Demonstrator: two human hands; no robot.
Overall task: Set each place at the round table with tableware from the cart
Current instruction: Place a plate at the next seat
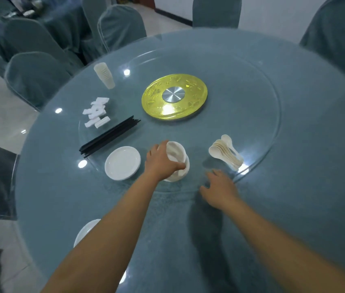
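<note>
My left hand [161,160] grips a tilted stack of white bowls [178,159] on the glass turntable [258,115] of the round table [304,187]. My right hand [220,190] hovers open, fingers spread, just right of the bowls at the turntable's near rim. A stack of white plates [123,163] lies left of the bowls. Black chopsticks [109,135], white chopstick rests [97,112], a stack of white cups [104,75] and nested white spoons [226,152] also sit on the turntable. One white plate [84,231] lies at the table's near left edge, partly behind my left forearm.
A gold disc with a silver hub [174,96] marks the turntable's centre. Grey-blue covered chairs [34,75] ring the table at left and far side [217,11], one at far right [338,32]. Another set table stands far left.
</note>
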